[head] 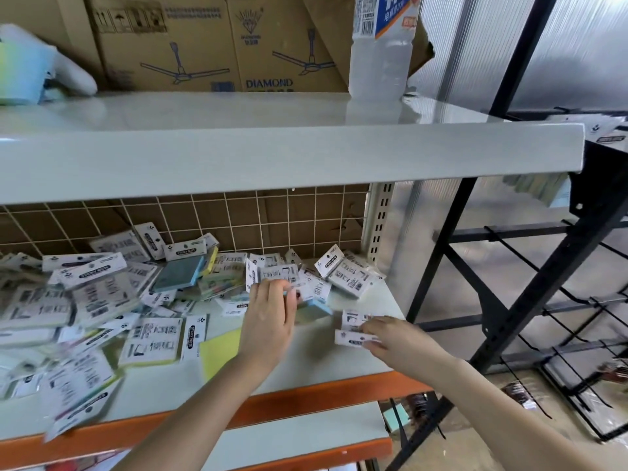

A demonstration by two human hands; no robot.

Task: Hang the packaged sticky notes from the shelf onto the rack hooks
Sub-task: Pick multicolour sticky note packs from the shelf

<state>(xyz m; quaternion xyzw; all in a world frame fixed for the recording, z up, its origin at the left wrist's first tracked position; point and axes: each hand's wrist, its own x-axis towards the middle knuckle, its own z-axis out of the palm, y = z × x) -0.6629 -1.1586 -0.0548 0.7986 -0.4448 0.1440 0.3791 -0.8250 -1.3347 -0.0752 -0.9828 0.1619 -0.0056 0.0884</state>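
Note:
Several packaged sticky notes (102, 294) lie in a loose heap on the lower shelf (326, 362), white header cards over coloured pads. My left hand (270, 317) reaches into the right part of the heap and its fingers curl round a pack (314, 309) with a blue pad. My right hand (390, 334) is near the shelf's right end and pinches a white-carded pack (353, 329). The black rack (530, 300) with long wire hooks stands to the right; a few packs (608, 130) hang at its top.
The upper shelf (289, 154) overhangs the heap and carries cardboard boxes (221, 45) and a water bottle (380, 45). A wire grid backs the lower shelf. An orange beam (306, 402) edges its front. Further rack hooks (577, 379) stick out low on the right.

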